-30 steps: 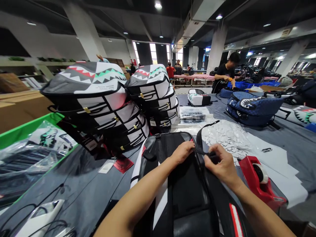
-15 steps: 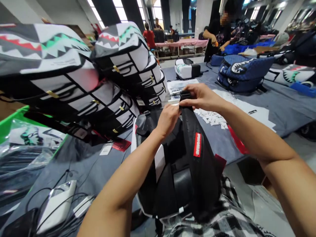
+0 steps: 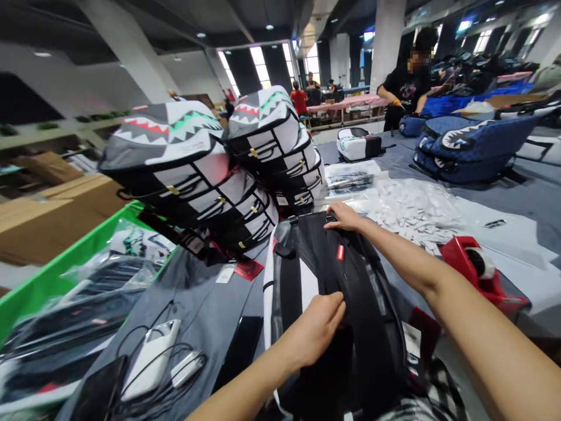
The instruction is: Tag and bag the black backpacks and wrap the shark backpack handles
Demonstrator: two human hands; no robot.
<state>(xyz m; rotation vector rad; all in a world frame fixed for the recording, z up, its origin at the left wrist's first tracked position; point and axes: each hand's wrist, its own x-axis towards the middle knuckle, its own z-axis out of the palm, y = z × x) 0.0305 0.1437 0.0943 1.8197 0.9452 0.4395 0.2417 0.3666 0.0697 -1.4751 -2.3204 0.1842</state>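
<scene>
A black backpack (image 3: 372, 327) with white sides stands in front of me, its back panel and shoulder straps facing up. My left hand (image 3: 322, 327) is closed in a fist at the inner edge of the right-hand shoulder strap (image 3: 357, 292), which bears a small red label. Its fingertips are turned away, so the exact grip is partly hidden. At the top edge of the bag, my right hand (image 3: 345, 217) pinches the strap's upper end by a black buckle. Red and white hang tags (image 3: 412, 339) stick out at the bag's right side.
Stacked shark-mouth backpacks (image 3: 175, 152) rise at the left, beside a green bin (image 3: 48, 280) of bagged packs. A power bank (image 3: 151, 359) with cables lies nearer. Rightward are a red tape dispenser (image 3: 471, 269), white slips (image 3: 421, 216) and blue backpacks (image 3: 468, 146). A co-worker (image 3: 407, 88) stands beyond.
My left hand has moved from the strap's top end down to the middle of the back panel. My right hand stays at the top. The view has tilted up, and the tape dispenser shows more fully.
</scene>
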